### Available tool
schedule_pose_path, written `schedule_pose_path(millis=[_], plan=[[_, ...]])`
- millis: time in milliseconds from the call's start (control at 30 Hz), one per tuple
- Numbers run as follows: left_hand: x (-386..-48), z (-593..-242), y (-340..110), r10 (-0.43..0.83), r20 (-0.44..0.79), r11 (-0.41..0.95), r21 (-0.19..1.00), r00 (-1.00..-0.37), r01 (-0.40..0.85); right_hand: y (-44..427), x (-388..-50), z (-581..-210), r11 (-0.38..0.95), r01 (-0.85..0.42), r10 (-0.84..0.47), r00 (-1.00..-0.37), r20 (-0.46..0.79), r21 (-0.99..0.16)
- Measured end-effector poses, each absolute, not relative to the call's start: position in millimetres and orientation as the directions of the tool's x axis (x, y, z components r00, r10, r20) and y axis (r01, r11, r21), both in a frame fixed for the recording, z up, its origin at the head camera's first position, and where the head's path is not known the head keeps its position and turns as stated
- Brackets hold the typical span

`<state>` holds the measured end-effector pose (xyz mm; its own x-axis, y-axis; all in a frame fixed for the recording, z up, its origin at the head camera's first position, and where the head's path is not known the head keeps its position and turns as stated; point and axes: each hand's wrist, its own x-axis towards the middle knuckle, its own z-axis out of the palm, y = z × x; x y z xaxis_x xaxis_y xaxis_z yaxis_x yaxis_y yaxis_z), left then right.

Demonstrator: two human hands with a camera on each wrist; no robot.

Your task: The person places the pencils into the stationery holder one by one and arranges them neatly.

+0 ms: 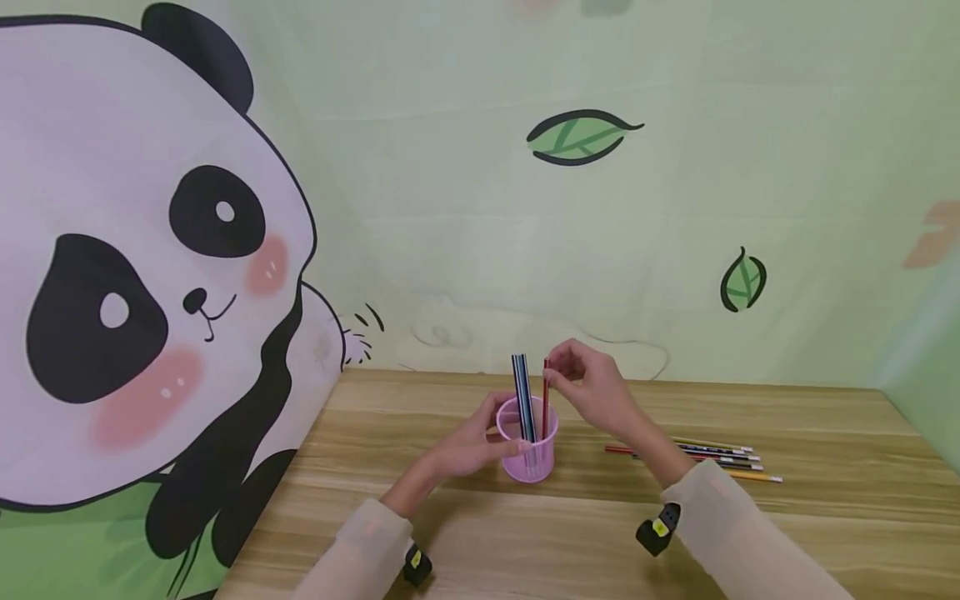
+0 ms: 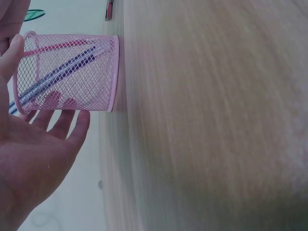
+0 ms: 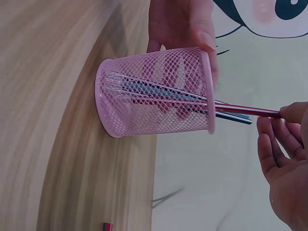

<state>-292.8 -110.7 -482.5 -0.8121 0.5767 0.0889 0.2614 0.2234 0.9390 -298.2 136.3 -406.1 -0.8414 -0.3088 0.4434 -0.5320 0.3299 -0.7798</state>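
A pink mesh cup [image 1: 542, 467] stands upright on the wooden table. My left hand [image 1: 474, 443] grips it around the side, thumb at the rim; in the left wrist view the fingers [image 2: 77, 127] curve behind the mesh. Several dark and blue-striped pencils [image 1: 522, 392] lean inside the cup. My right hand [image 1: 596, 390] pinches the top end of a red pencil [image 3: 240, 109], whose lower part is inside the cup. The right wrist view shows its thumb and fingers at that end, beyond the rim.
Several pencils [image 1: 738, 466], red, dark and yellow, lie on the table [image 1: 495, 550] under and beside the right forearm. A wall cloth [image 1: 450, 208] with a printed panda [image 1: 225, 292] and leaves rises behind and left of the table.
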Motion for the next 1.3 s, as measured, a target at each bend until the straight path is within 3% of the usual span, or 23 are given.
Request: schedule_pose_path(millis=[700, 1300], plan=[[-292.3, -484.4, -108.7, 0.568, 0.088, 0.219, 0.942, -0.818, 0.254, 131.7, -313.1, -429.1, 0.319, -0.424, -0.235, -0.902, 0.362, -0.848], [-293.9, -486.1, -109.6, 0.568, 0.095, 0.213, 0.942, -0.817, 0.258, 150.7, -303.9, -435.0, 0.434, -0.437, -0.316, -0.893, 0.321, -0.788]])
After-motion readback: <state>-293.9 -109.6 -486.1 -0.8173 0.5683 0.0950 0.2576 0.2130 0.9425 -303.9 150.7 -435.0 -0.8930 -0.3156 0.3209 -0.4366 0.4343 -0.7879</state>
